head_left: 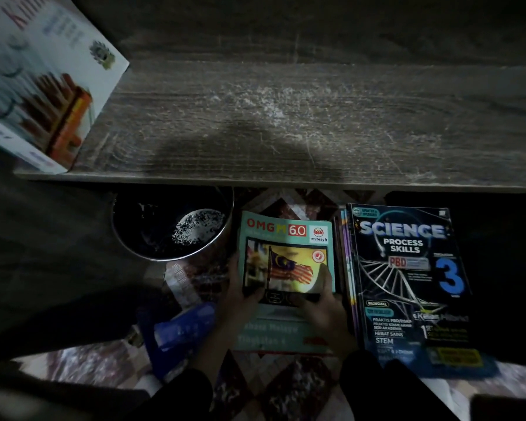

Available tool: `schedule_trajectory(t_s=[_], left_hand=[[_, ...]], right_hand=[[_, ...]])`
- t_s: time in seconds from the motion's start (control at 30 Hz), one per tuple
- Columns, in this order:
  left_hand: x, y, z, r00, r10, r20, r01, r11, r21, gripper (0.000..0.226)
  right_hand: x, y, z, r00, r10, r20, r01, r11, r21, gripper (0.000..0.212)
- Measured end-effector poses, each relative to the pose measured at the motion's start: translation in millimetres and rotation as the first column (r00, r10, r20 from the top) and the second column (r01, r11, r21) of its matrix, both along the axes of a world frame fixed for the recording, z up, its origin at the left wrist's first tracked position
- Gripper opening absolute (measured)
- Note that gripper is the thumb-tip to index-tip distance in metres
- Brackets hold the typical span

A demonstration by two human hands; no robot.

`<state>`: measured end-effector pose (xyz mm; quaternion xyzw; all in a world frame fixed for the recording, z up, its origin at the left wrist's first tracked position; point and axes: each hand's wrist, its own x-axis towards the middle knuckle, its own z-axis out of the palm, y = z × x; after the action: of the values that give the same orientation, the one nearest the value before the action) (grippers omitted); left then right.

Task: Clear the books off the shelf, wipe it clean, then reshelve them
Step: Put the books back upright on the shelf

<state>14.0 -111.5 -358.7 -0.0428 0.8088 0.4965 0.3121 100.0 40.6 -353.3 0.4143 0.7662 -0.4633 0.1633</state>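
On the floor, just under the shelf [316, 117], two hands hold one teal book [286, 256] with a flag on its front. There is only the head view, and it looks down from above.

The left hand [240, 296] grips the book's left edge. Its thumb [254, 294] lies on the cover and its fingers curl round behind. The right hand [322, 308] grips the bottom right corner the same way, with its thumb [327, 278] pressed on the picture. I think two hands are used so the floppy book does not bend or slip.

Right under the fingers lies another teal book [271, 332], flat on the rug [286, 387]. Just right of the right hand is a pile of books with a science book [407, 284] on top. The piles sit close to the shelf, likely so the books are easy to put back.

Left of the left hand is a blue thing [179, 329] that I cannot make out, and past it a shiny metal bowl [170, 229].

Up past the fingertips, the shelf board shows white dust and scratches. It looks like it has not been wiped yet. A white box [43, 80] sits at its left end.
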Motion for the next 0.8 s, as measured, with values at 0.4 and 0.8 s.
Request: schedule_trajectory(t_s=[0.4, 0.8], left_hand=[[-30.6, -4.3, 55.2, 0.964, 0.046, 0.262, -0.097, 0.977, 0.189, 0.076], [-17.0, -9.6, 134.3, 0.934, -0.209, 0.288, 0.207, 0.978, 0.039, 0.071]], right_hand=[[7.4, 19.0, 22.0, 1.0, 0.005, 0.027, 0.002, 0.966, -0.258, 0.097], [14.3, 45.8, 137.7, 0.915, 0.348, 0.203, -0.263, 0.898, -0.352, 0.092]])
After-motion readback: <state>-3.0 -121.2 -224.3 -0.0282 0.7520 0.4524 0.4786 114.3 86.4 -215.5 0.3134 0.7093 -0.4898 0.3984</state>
